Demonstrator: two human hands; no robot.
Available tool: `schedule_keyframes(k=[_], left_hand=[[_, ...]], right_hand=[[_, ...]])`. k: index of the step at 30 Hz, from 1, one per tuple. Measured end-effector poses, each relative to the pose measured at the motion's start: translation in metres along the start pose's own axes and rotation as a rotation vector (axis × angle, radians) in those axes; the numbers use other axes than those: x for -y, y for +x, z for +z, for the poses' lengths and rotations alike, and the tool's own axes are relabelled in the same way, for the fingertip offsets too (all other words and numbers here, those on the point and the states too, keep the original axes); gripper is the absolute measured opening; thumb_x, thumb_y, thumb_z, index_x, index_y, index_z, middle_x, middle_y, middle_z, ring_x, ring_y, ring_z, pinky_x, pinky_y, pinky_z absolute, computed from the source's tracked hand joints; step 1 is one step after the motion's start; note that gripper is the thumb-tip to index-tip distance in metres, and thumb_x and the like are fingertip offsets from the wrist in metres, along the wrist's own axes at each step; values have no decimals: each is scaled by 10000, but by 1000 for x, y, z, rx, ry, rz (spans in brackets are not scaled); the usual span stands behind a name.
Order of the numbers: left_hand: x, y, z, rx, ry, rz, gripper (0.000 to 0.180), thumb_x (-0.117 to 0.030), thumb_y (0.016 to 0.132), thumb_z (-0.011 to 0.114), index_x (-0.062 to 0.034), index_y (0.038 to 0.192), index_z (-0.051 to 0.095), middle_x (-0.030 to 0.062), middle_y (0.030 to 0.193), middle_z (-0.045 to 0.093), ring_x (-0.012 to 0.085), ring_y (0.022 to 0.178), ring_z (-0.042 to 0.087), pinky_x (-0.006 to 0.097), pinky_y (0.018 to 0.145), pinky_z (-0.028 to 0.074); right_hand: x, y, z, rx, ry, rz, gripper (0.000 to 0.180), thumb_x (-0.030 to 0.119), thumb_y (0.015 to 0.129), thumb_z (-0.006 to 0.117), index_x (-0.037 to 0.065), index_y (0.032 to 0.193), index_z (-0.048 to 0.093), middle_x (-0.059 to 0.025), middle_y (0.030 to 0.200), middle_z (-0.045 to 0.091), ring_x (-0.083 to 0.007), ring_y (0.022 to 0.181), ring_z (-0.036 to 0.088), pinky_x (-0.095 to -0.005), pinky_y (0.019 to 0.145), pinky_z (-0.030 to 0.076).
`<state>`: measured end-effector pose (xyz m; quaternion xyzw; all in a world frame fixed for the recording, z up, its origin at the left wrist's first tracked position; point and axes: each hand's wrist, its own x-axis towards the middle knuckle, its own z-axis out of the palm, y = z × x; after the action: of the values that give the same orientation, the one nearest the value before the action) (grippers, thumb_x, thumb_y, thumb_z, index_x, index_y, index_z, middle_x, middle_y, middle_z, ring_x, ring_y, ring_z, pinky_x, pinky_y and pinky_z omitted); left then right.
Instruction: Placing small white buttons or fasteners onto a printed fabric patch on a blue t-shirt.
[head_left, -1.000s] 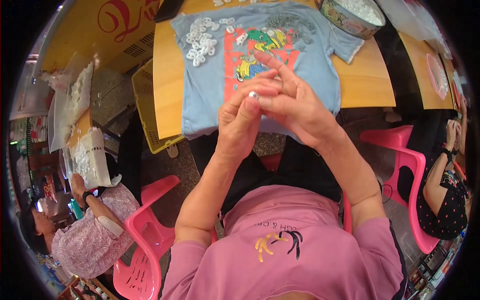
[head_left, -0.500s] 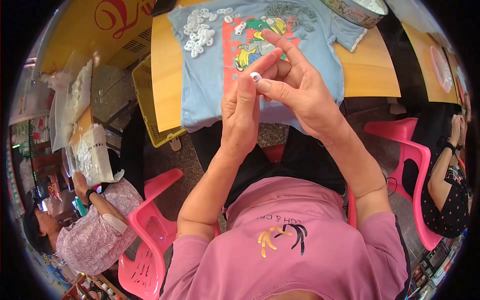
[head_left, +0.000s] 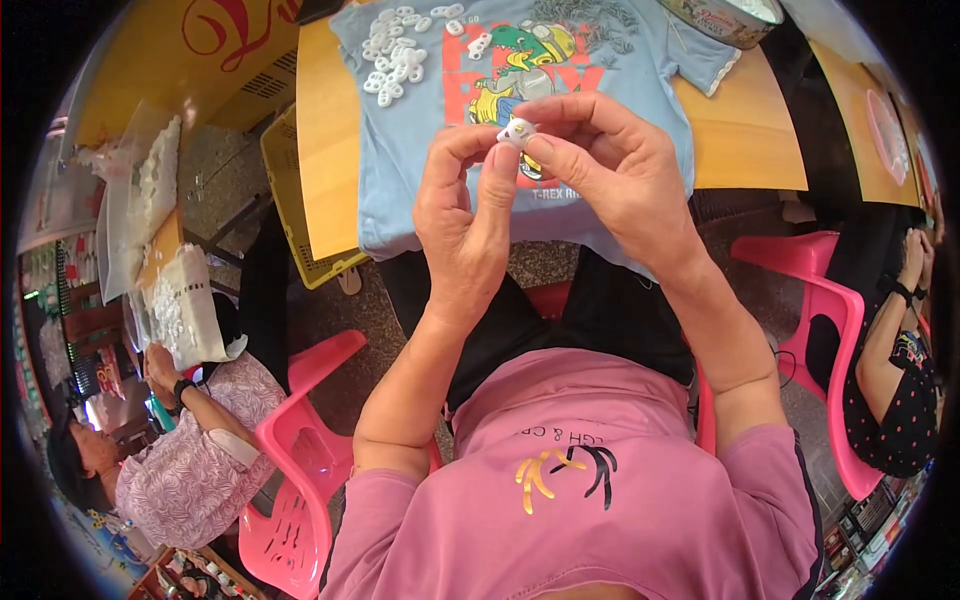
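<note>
Head view, looking down. You are holding both hands raised in front of your chest, above the near edge of the wooden table [head_left: 330,150]. Your left hand [head_left: 465,225] and your right hand [head_left: 610,165] are meeting at the fingertips, and between them you are pinching a small white piece [head_left: 518,131]. The left thumb and forefinger are pressing on it from the left; the right thumb and forefinger are closing on it from the right. The remaining fingers of the right hand are curling loosely over the top, and those of the left are folding toward the palm.

The piece is sitting in the air over a light blue T-shirt [head_left: 640,70] with a cartoon dinosaur print, which is lying flat on the table, its lower hem hanging over the table edge toward your lap. A loose heap of similar white pieces [head_left: 400,55] is resting on the shirt's upper left part, well apart from your hands. A round tin [head_left: 720,15] is standing at the far right of the shirt. A yellow crate [head_left: 290,190] is sitting beside the table on your left. Pink plastic chairs [head_left: 300,470] are flanking you, and other people are sitting at both sides.
</note>
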<state>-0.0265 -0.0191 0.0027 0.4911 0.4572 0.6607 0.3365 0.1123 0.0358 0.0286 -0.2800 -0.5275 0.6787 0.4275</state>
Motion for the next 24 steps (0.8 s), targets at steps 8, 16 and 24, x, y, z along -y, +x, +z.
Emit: schedule_keyframes(k=[8, 16, 24], left_hand=[[-5, -2, 2, -86, 11, -179, 137, -110, 950, 616, 18, 994, 591, 34, 884, 626, 70, 814, 565, 217, 757, 456], [-12, -1, 1, -108, -158, -303, 183, -156, 947, 622, 16, 1011, 615, 48, 908, 650, 76, 799, 551, 225, 760, 434], [-12, -2, 2, -131, -104, -270, 181, -154, 945, 626, 14, 1011, 621, 34, 896, 648, 70, 799, 552, 214, 739, 436]], right_hand=[[-6, -2, -3, -45, -257, -146, 257, 43, 923, 616, -26, 1171, 609, -18, 967, 625, -81, 923, 605, -225, 819, 499], [2, 6, -18, -62, -237, -159, 241, 87, 947, 535, -8, 1127, 662, -26, 917, 640, -69, 795, 564, -240, 810, 485], [-1, 3, -10, 29, -147, 55, 195, 136, 928, 629, 1, 1064, 667, -27, 909, 657, -69, 727, 589, -226, 691, 496]])
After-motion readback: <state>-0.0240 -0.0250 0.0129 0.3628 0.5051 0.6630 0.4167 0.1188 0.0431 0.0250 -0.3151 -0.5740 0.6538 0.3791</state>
